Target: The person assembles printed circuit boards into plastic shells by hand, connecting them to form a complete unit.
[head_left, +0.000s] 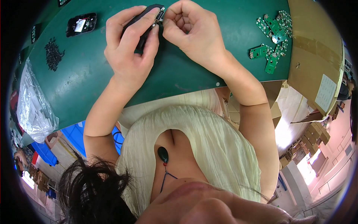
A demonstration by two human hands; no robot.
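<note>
Now the left hand [128,44] grips the black casing [143,22] — right hand [190,30] pinching its small part [159,16] — which could slip loose.

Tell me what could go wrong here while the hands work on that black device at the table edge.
1. The right hand pinches at a small part on the end of the black device, gripped by the left hand; a slip could drop or bend that part.
2. The loose pile of small dark parts lies on the green table near the left forearm; a sweep might scatter it.
3. The green circuit boards lie heaped and could snag one another.
</note>
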